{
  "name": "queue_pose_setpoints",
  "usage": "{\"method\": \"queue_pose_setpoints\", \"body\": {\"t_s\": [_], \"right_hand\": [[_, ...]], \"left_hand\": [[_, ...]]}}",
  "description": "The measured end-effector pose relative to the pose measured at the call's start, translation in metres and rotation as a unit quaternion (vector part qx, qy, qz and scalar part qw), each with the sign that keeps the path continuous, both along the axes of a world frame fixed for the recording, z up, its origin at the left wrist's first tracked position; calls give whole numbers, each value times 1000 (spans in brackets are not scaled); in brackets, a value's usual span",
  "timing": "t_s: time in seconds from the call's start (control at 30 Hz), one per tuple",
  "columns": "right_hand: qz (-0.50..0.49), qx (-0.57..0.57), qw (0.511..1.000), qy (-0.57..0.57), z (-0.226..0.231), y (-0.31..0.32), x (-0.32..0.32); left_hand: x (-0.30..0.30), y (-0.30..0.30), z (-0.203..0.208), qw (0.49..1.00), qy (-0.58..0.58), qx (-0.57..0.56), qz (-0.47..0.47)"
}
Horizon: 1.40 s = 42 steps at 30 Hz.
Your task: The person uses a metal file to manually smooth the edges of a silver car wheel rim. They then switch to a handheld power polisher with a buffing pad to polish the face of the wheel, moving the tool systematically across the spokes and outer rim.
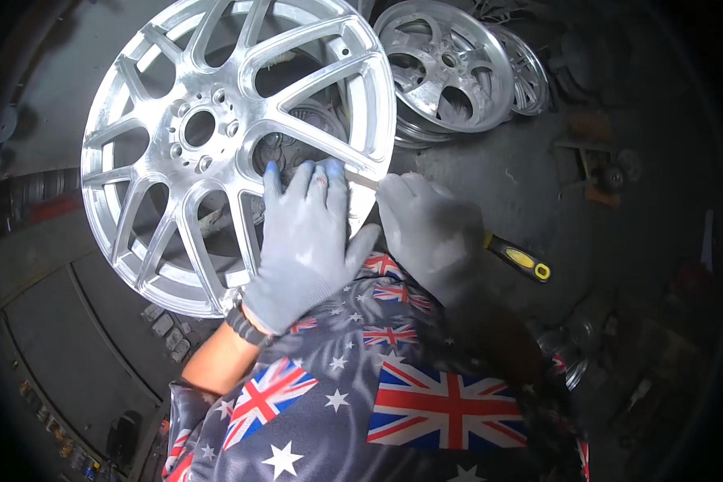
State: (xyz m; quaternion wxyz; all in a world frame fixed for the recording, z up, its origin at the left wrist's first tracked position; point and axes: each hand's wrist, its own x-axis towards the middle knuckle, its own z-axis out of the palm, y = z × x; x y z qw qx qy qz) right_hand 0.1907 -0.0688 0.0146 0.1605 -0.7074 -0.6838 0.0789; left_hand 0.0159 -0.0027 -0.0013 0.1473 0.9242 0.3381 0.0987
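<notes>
Gloved left hand (309, 241) flat, open on silver wheel (233, 145) centre frame, gloved right hand (430, 233) closed around yellow-handled tool (490, 245) touching wheel rim; more wheels (450, 68) upper right

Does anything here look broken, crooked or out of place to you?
Nothing stands out as damaged. The silver wheel rim leans tilted, but the left hand lies flat on it, and the right hand holds a tool with a black and yellow handle to its edge. More rims lie stacked behind.
</notes>
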Motion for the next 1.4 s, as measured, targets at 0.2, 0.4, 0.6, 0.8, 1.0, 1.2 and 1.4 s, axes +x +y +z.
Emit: {"method": "queue_pose_setpoints", "body": {"t_s": [0.2,0.4,0.6,0.8,1.0,1.2,1.4], "right_hand": [[-3,1,1000,3,13,-40,4],[38,28,999,22,-1,1,19],[41,30,996,72,7,-26,26],[92,15,991,92,1,6,42],[140,2,987,82,1,12,56],[192,41,975,101,-2,16,70],[242,29,969,43,-2,38,71]], "left_hand": [[-3,-21,24,998,-17,-52,-27],[4,-6,1,1000,8,-2,14],[4,-31,21,999,4,-42,8],[10,-20,17,998,0,-18,52],[17,-33,19,996,24,-29,79],[14,-43,27,993,27,-46,108],[19,-41,16,986,22,-36,159]]}}
